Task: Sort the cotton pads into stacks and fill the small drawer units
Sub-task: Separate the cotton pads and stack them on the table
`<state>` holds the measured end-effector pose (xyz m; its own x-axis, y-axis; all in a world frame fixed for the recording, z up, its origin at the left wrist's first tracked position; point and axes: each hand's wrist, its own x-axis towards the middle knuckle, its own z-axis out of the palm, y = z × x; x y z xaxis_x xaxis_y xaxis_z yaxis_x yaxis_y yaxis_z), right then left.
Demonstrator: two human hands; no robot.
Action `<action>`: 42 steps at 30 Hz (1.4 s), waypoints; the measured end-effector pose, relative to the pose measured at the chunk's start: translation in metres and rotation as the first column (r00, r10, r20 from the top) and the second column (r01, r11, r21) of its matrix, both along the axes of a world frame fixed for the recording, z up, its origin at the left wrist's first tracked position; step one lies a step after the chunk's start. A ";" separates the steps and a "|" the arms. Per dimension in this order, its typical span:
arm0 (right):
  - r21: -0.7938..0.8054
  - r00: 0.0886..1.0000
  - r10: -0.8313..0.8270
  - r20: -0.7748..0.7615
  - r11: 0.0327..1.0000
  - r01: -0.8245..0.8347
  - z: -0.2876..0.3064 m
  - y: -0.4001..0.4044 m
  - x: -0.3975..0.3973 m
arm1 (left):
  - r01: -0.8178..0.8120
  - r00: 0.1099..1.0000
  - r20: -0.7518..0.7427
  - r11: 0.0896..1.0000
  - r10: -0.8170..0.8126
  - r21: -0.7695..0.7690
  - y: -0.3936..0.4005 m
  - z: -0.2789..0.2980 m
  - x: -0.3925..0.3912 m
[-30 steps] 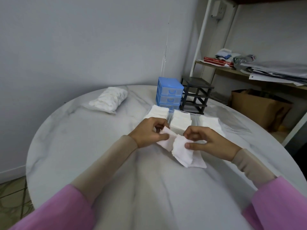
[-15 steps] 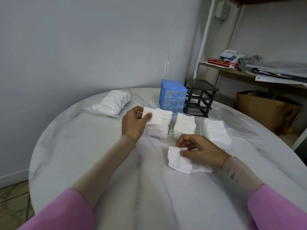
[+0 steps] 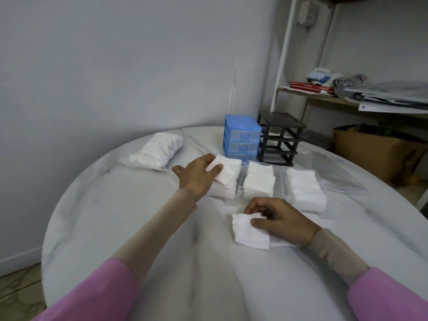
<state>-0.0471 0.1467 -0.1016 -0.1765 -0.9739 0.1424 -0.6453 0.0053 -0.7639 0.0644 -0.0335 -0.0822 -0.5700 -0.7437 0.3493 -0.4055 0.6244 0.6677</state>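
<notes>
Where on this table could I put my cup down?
Bare marble lies along the near edge between the two sleeves, and on the left below the bag of cotton pads. It's crowded around the pad stacks, blue drawer unit and both hands.

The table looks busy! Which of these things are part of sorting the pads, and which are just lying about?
Part of the job:
left hand laying a pad on the left stack
three stacks of pads
right hand holding loose pads
bag of cotton
blue drawers
black frame

Just lying about:
red books
papers
cardboard box
</notes>
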 end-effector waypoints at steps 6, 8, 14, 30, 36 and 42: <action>-0.011 1.000 0.004 0.030 1.000 -0.004 -0.001 0.000 0.001 | -0.062 0.993 -0.090 0.989 0.075 0.134 0.003 -0.005 -0.005; -0.014 1.000 0.005 0.028 1.000 -0.005 -0.001 -0.001 0.001 | -0.075 0.993 -0.084 0.986 0.089 0.150 0.003 -0.006 -0.005; -0.020 1.000 0.010 0.021 1.000 -0.009 -0.002 -0.001 -0.001 | -0.188 0.978 -0.093 0.982 0.187 0.000 0.008 -0.008 -0.004; -0.065 0.998 -0.054 0.032 0.996 0.056 0.000 0.000 0.001 | 0.276 0.830 0.548 0.928 -0.099 -0.250 0.028 -0.014 -0.012; -0.126 0.945 -0.069 0.319 0.985 0.115 0.003 0.001 0.000 | 0.281 0.837 0.536 0.928 -0.113 -0.243 0.032 -0.011 -0.008; -0.177 0.851 -0.152 0.503 0.946 0.273 0.005 0.000 -0.001 | 0.092 0.994 -0.040 0.962 -0.106 -0.255 0.041 -0.008 -0.008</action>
<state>-0.0484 0.1465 -0.0962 -0.4797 -0.8534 0.2039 -0.2052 -0.1168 -0.9717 0.0559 0.0080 -0.0900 -0.6118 -0.5682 0.5503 -0.3017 0.8107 0.5017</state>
